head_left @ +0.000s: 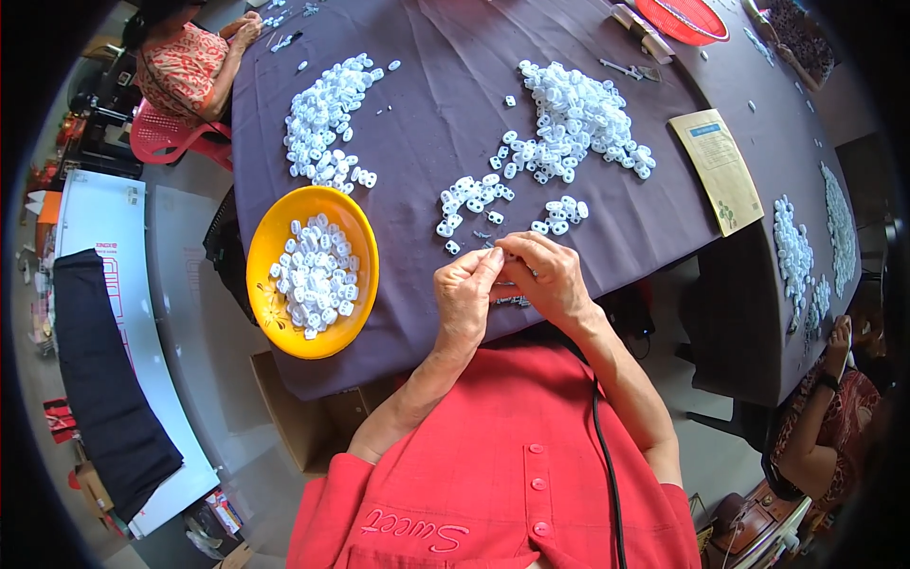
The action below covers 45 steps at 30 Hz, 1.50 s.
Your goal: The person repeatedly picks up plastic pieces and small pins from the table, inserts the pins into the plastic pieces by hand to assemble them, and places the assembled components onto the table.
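My left hand and my right hand meet at the table's near edge, thumbs and fingertips pinched together. Whatever lies between the fingertips is too small to make out. Just beyond them are two small clusters of white oval plastic pieces, a left cluster and a right cluster, most showing two dark holes. Tiny grey metal-looking bits lie by my fingertips, and similar ones are partly hidden below my hands. To the left, a yellow bowl holds many of the same white pieces.
Larger heaps of white pieces lie farther off, a left heap and a middle heap. A tan booklet or envelope lies at right, a red basket beyond. Other people sit at the table's far left and at the right.
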Each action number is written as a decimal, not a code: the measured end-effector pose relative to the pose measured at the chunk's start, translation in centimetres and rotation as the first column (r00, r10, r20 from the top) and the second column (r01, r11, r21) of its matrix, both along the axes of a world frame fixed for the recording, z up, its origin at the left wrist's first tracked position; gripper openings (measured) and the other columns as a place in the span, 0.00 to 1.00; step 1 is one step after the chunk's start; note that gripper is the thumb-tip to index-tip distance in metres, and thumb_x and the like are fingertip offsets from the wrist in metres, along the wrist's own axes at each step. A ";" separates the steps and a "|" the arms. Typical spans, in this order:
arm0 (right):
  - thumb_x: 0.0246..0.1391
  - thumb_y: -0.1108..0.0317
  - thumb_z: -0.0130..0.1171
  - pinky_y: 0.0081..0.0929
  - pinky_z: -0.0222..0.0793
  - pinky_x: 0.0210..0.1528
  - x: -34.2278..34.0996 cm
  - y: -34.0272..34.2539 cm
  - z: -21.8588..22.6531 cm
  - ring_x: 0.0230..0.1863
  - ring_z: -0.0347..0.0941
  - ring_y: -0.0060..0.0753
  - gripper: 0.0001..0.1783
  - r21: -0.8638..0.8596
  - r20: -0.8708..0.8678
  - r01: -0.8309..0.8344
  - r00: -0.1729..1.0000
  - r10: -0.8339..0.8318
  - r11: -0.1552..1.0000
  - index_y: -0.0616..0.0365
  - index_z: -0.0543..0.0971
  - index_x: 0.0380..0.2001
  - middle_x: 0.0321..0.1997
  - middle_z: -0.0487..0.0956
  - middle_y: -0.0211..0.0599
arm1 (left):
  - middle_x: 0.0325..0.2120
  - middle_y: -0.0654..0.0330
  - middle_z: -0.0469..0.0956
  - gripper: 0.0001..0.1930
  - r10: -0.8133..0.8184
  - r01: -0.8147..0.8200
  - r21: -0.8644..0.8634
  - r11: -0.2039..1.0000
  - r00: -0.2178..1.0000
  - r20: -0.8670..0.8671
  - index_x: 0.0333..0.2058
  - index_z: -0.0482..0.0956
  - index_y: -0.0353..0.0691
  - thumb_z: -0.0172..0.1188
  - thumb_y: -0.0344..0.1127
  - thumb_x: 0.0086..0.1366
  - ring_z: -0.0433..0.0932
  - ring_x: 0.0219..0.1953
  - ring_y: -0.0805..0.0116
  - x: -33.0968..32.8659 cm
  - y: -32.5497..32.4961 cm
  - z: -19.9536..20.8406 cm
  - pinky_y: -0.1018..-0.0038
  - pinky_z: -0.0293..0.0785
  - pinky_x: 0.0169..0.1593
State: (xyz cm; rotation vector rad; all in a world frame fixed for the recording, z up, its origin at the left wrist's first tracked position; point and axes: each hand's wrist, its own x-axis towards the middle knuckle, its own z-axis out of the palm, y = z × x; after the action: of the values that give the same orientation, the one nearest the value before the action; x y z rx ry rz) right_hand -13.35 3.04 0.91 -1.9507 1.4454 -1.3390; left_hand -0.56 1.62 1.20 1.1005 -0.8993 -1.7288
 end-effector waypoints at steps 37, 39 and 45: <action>0.40 0.75 0.53 0.37 0.68 0.29 1.6 -3.8 -1.6 0.29 0.72 0.43 0.02 0.228 -0.491 0.145 0.871 -0.015 0.963 0.59 0.75 0.20 0.25 0.71 0.40 | 0.16 0.62 0.74 0.11 0.208 -0.123 -0.168 0.978 0.597 0.775 0.25 0.76 0.33 0.52 0.35 0.61 0.66 0.12 0.83 17.0 -4.6 1.3 0.86 0.63 0.15; 0.40 0.76 0.52 0.37 0.68 0.30 1.6 -3.9 -1.4 0.30 0.72 0.43 0.03 0.260 -0.492 0.146 0.870 0.001 0.954 0.61 0.75 0.19 0.25 0.71 0.41 | 0.14 0.64 0.72 0.13 0.204 -0.110 -0.173 0.979 0.603 0.771 0.23 0.76 0.34 0.53 0.37 0.61 0.65 0.12 0.83 17.4 -4.6 1.0 0.85 0.61 0.15; 0.47 0.71 0.53 0.35 0.66 0.31 1.1 -4.3 -2.3 0.31 0.71 0.42 0.04 0.212 -0.558 0.096 0.829 0.039 0.973 0.61 0.73 0.24 0.26 0.69 0.40 | 0.13 0.67 0.69 0.13 0.347 -0.086 -0.390 0.917 0.654 0.672 0.21 0.74 0.35 0.56 0.36 0.60 0.63 0.16 0.84 13.6 -3.7 2.7 0.83 0.58 0.19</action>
State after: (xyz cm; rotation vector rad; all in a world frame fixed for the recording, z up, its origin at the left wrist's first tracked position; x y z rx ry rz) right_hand -12.26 -1.26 -1.39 -2.2675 1.7924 -0.5680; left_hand 13.08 -2.12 3.85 1.6284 -1.4079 -0.8420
